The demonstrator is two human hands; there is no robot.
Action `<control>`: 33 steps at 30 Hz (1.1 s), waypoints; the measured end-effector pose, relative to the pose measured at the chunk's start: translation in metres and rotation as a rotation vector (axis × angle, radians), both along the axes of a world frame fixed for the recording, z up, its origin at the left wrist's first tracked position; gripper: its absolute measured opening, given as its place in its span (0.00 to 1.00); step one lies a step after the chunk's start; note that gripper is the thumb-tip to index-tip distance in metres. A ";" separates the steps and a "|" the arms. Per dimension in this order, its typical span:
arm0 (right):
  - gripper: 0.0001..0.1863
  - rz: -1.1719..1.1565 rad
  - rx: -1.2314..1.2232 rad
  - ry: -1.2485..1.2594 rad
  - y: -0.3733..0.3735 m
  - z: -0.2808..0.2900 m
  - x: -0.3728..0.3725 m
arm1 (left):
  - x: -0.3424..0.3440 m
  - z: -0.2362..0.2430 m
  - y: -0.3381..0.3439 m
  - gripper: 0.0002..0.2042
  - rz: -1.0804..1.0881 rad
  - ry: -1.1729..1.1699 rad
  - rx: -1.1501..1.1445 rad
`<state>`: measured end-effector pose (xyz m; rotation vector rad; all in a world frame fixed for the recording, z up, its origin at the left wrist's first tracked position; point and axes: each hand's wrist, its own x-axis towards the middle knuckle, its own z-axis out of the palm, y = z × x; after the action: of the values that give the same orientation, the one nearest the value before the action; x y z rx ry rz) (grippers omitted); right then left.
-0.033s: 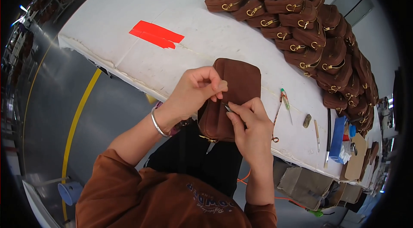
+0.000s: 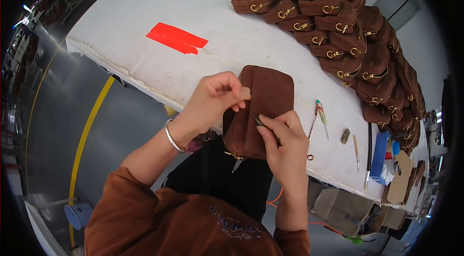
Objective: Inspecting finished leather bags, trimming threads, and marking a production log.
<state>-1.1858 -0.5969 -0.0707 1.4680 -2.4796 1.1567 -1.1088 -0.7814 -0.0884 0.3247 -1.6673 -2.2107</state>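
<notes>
A brown pouch [image 2: 274, 87] lies beneath both hands: right hand [image 2: 286, 140] grasping a slim dark tool [image 2: 258, 120], left hand [image 2: 217, 99] pinched near the pouch's left edge, contents unclear

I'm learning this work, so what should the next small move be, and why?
Perhaps bring the tool in the right hand nearer the left hand: the tool points forward and left over the bag, and the left hand pinches beyond its tip, with a gap between.
</notes>
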 end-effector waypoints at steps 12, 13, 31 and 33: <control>0.15 -0.229 -0.265 -0.261 0.033 -0.012 -0.003 | 0.123 -0.058 -0.033 0.07 0.456 -0.436 -1.097; 0.15 -0.219 -0.258 -0.252 0.031 -0.013 0.000 | 0.119 -0.058 -0.026 0.08 0.521 -0.366 -1.167; 0.16 -0.076 -0.143 -0.118 0.011 -0.004 0.009 | 0.043 -0.026 0.015 0.06 0.099 0.007 -0.804; 0.16 -0.059 -0.142 -0.121 0.006 0.000 0.011 | 0.040 -0.029 0.016 0.06 0.092 0.018 -0.785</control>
<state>-1.1743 -0.5907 -0.0708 1.3168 -2.4387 1.4166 -1.0685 -0.7657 -0.1176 0.1579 -2.2782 -1.3326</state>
